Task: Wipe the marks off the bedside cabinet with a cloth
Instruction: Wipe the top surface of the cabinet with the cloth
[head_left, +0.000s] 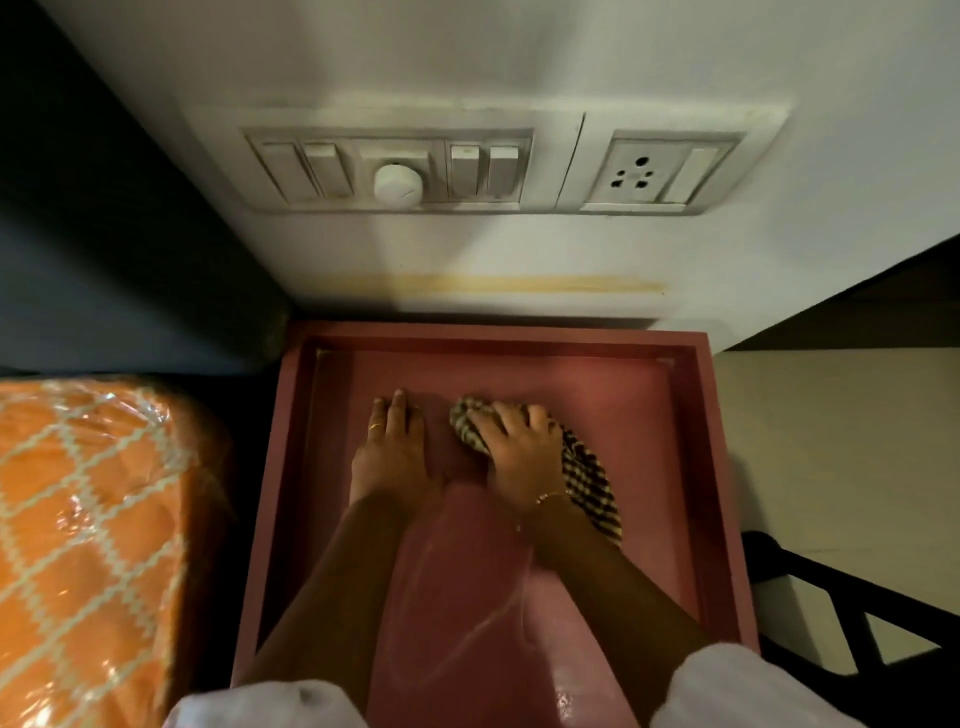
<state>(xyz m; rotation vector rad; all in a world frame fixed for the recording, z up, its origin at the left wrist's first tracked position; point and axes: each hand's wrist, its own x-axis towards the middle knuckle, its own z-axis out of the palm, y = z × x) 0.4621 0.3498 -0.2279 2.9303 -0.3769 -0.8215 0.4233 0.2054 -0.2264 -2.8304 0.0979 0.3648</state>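
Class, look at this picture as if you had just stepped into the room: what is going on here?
A person is wiping the pink top of a bedside cabinet. The right hand presses a striped cloth onto the recessed surface, while the left hand lies flat beside it, holding nothing. A faint curved white mark still shows nearer the person, so the job looks unfinished. A switch panel sits on the wall above.

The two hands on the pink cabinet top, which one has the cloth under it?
The right hand presses the checked cloth; the left hand lies flat on the bare cabinet top.
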